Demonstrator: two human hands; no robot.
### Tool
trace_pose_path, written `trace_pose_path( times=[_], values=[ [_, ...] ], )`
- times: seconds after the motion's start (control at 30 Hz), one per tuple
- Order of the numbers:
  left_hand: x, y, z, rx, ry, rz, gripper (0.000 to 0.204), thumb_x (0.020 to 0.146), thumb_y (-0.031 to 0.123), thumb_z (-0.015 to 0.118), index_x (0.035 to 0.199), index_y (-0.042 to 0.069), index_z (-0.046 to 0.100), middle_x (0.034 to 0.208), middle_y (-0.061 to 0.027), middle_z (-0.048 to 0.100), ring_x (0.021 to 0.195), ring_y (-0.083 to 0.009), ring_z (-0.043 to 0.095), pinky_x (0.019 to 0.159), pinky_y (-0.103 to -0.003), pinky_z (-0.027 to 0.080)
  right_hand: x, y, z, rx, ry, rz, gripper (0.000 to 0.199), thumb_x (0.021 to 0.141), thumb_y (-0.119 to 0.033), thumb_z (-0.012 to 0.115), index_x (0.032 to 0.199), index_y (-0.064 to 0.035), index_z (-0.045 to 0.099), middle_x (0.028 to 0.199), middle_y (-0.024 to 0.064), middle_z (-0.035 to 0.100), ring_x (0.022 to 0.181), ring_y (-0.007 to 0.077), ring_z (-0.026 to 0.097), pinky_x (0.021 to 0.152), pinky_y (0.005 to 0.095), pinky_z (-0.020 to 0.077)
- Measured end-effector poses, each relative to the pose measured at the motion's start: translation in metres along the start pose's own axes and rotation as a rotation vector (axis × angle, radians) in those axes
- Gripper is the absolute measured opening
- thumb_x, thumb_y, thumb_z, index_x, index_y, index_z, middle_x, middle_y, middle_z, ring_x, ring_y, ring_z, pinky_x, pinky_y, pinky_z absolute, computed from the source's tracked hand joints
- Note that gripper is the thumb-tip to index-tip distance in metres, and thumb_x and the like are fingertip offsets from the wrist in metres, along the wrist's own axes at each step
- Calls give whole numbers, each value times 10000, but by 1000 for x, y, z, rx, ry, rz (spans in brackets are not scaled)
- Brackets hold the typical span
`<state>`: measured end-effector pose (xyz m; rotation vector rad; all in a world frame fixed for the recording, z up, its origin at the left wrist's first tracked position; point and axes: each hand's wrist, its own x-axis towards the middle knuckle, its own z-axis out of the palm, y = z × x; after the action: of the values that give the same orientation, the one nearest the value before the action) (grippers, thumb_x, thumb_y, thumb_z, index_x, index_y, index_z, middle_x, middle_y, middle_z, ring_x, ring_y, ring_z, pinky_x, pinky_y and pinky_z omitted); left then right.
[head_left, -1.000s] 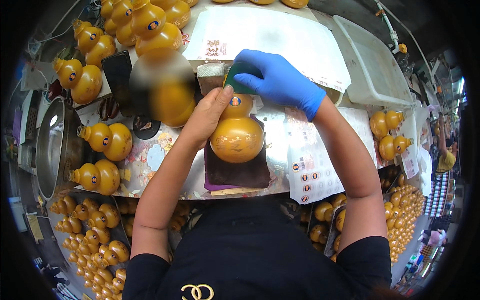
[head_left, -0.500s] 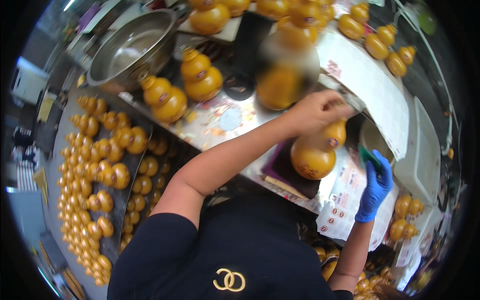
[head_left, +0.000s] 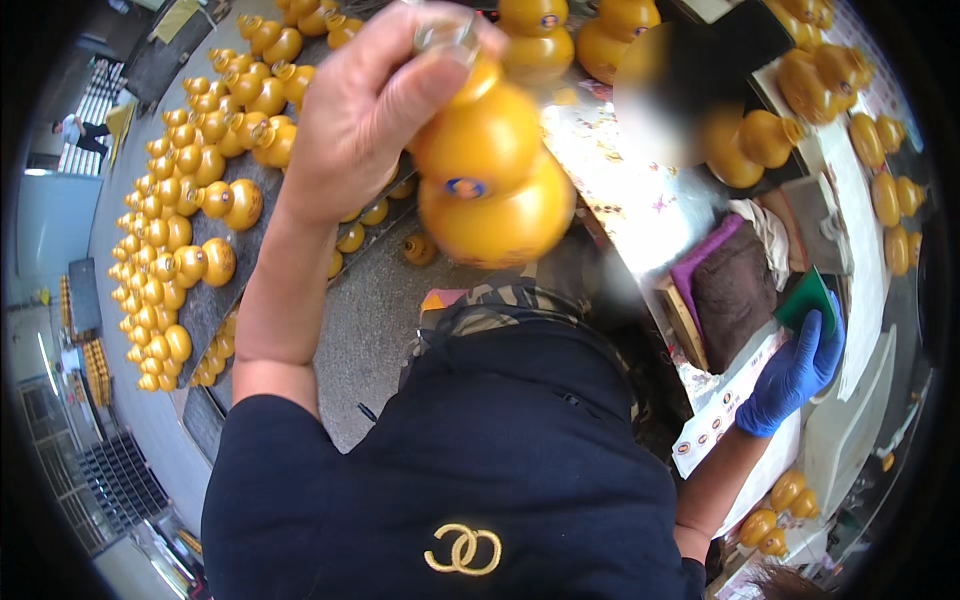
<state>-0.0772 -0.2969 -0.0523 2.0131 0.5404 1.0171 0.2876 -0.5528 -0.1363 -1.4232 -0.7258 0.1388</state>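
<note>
My bare left hand point(head_left: 350, 120) is closed on the neck of a yellow gourd-shaped bottle point(head_left: 495, 180), lifted up in front of me and leaning. The bottle has a small dark-blue and orange label on its upper bulge and a clear cap. My right hand point(head_left: 795, 375), in a blue glove, grips a thin green flat piece point(head_left: 808, 300), perhaps a scraper. Beside that hand lies a folded dark brown cloth point(head_left: 735, 290) over a purple one point(head_left: 700, 258) on the metal table. A white sheet of small oval labels point(head_left: 715, 420) sits just below the glove.
Many more gourd bottles point(head_left: 165, 255) crowd a dark surface to my left. Several stand along the table's far side point(head_left: 535, 45). A blurred smudge hides part of the table's back. A person point(head_left: 85, 130) is far off at the left.
The left hand has carried the gourd bottle from the brown cloth leftward and up. My view has turned to the left. The right hand still holds the green piece.
</note>
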Motion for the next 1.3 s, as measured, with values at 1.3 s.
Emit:
trace_pose_path(
  times=[1.3],
  values=[
    [-145, -300, 46, 201, -477, -646, 269, 870, 264, 649, 1015, 39, 651, 916, -186, 680, 777, -330, 677, 731, -424, 527, -15, -21, 181, -387, -432, 222, 296, 943, -141, 556, 1160, 60, 559, 1067, 168, 626, 945, 238, 587, 862, 373, 468]
  ],
)
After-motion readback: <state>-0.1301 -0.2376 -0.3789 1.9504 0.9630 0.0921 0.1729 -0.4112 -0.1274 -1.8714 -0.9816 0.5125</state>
